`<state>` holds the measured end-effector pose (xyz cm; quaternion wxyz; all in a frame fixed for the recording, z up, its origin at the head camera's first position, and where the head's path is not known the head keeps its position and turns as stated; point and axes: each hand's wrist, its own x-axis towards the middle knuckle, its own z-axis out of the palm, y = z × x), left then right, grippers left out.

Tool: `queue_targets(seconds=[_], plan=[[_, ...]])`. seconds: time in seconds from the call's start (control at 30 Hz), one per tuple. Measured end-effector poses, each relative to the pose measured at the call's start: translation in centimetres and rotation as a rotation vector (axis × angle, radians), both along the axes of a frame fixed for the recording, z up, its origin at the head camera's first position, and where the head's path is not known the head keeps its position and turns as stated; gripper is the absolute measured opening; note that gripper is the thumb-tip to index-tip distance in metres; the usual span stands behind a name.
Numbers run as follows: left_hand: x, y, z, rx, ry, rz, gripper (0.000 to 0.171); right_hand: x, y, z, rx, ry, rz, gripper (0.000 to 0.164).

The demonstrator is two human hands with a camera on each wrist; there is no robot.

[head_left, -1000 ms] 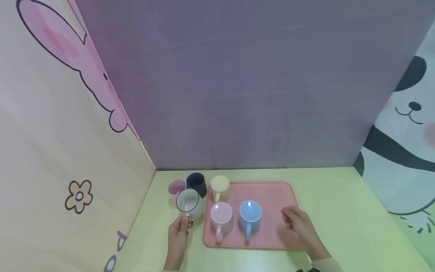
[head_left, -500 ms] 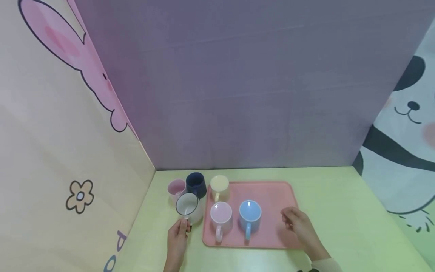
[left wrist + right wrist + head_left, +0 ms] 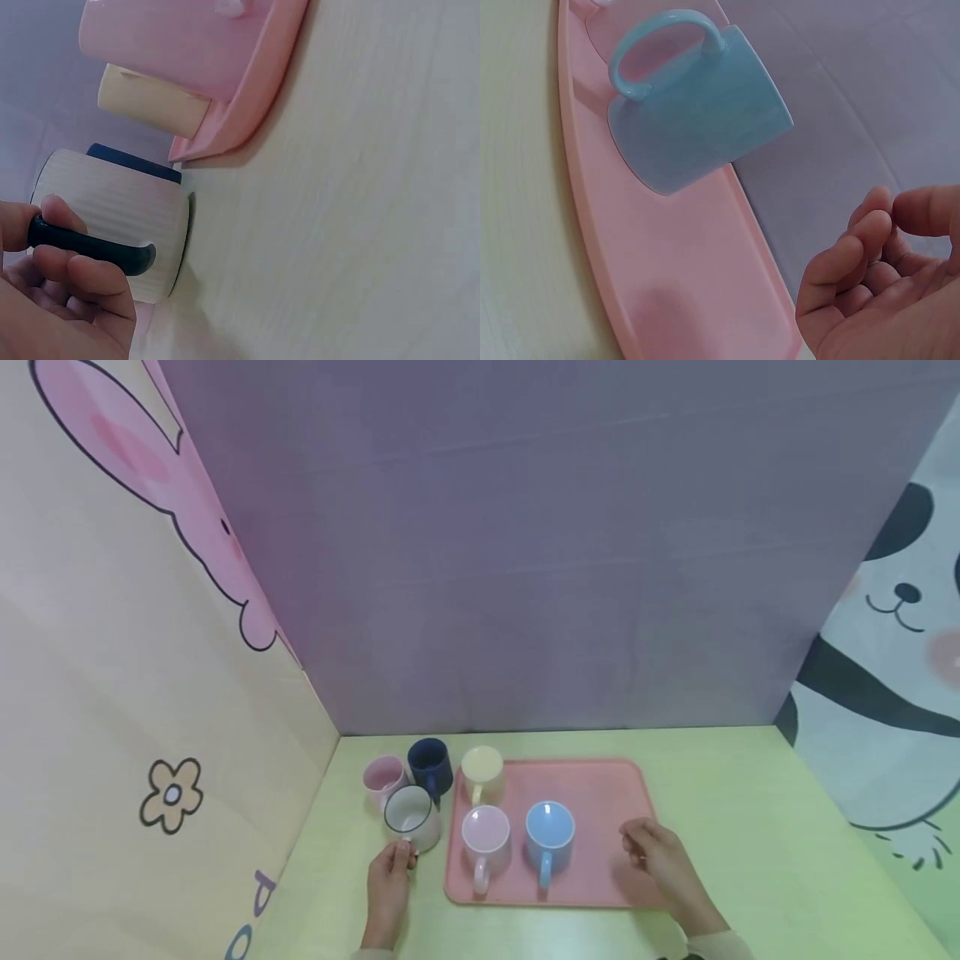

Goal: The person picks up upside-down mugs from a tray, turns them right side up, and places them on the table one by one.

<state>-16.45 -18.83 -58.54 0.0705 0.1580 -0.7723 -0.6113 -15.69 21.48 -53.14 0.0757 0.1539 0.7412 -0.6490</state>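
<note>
My left hand (image 3: pixel 388 885) pinches the dark handle (image 3: pixel 94 246) of a white ribbed mug (image 3: pixel 124 206) with a dark rim. The mug stands upright at the table's left, its base at or very near the surface. Close behind it are a navy mug (image 3: pixel 431 767) and a pink cup (image 3: pixel 381 779). Above the right part of the pink tray (image 3: pixel 607 793), my right hand (image 3: pixel 662 860) hovers with loosely curled fingers and nothing in them. The blue mug (image 3: pixel 697 112) nearest to it sits on the tray, handle toward me.
Also on the tray, a light pink mug (image 3: pixel 487 847) stands left of the blue one. A cream mug (image 3: pixel 483 772) occupies the tray's back left corner. A grey-purple wall (image 3: pixel 525 568) rises behind the pale table (image 3: pixel 720 802); printed panels flank both sides.
The white mug has come down and slightly toward me in my left hand, and more of the navy mug shows behind it. My right hand has stayed nearly still.
</note>
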Motion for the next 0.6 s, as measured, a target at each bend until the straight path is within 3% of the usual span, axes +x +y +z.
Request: queue_targets(seconds=[0.33, 0.6], plan=[[-0.58, 0.05, -0.01, -0.047, -0.008, 0.03, 0.033, 0.02, -0.03, -0.07, 0.0, -0.005, 0.002, 0.03], [-0.5, 0.44, 0.18, -0.147, -0.027, 0.104, 0.033, 0.12, 0.1, -0.19, 0.001, 0.008, -0.008, 0.029]])
